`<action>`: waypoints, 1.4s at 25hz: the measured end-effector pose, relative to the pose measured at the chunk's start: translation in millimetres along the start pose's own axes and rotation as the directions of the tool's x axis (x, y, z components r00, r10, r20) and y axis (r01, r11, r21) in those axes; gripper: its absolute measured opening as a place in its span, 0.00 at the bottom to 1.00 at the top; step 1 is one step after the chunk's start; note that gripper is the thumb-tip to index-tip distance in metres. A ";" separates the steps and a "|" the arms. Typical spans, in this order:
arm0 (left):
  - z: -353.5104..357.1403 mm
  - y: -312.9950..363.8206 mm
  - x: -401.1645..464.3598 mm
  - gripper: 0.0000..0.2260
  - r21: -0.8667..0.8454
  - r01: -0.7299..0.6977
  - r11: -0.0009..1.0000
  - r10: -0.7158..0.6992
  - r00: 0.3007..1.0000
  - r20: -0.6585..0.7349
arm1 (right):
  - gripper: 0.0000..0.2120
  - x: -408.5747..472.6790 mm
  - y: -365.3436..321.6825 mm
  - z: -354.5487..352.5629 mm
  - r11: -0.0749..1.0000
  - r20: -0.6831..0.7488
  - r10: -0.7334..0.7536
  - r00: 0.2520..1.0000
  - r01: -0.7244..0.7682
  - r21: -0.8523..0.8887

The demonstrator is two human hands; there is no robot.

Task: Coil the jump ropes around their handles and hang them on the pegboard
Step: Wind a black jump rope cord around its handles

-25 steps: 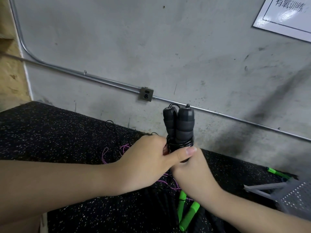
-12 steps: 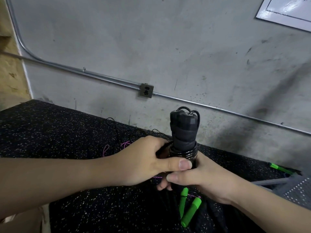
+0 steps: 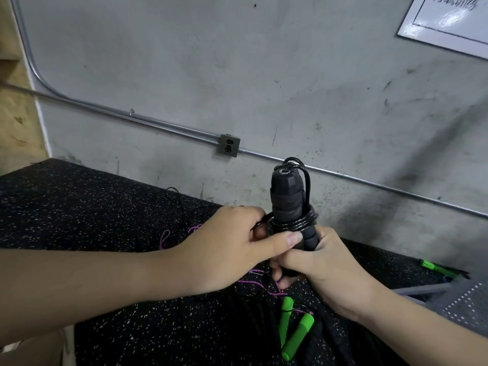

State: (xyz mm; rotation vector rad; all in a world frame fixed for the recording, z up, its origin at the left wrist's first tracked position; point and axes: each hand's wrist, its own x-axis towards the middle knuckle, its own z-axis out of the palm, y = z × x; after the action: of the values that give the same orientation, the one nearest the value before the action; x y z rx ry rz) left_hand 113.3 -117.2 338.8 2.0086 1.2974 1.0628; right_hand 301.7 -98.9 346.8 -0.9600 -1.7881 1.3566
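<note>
Two black foam jump rope handles (image 3: 286, 199) stand upright side by side, with several turns of black rope (image 3: 295, 223) wound round their middle. My right hand (image 3: 324, 268) grips the lower ends of the handles from the right. My left hand (image 3: 232, 247) holds the rope against the handles, thumb pressed on the front just below the coil. Below my hands lie two green handles (image 3: 293, 331) and a thin purple rope (image 3: 253, 280) on the speckled black surface (image 3: 79, 207). A corner of a perforated grey pegboard (image 3: 467, 305) shows at the right.
A grey concrete wall (image 3: 264, 75) rises close behind, with a metal conduit (image 3: 163, 128) and a junction box (image 3: 228, 145). A white sign (image 3: 449, 19) hangs top right. Another green handle (image 3: 433, 266) lies by the wall at the right, next to a grey bar (image 3: 422, 289).
The handle pair has turned in my right hand and the rope now loops over the top. The coil sits a little lower, and my left thumb has shifted under it.
</note>
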 end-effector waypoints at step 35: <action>-2.5 -4.4 -2.8 0.25 0.106 -0.088 0.991 0.096 0.992 -0.077 | 0.08 8.9 -10.0 2.1 0.973 -0.028 -0.099 0.995 0.091 -0.211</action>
State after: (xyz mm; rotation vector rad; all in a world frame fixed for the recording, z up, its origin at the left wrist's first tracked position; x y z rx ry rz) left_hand 108.4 -118.0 336.0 2.1388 1.3369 1.1540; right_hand 294.0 -94.0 356.8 -0.9893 -1.9508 1.0997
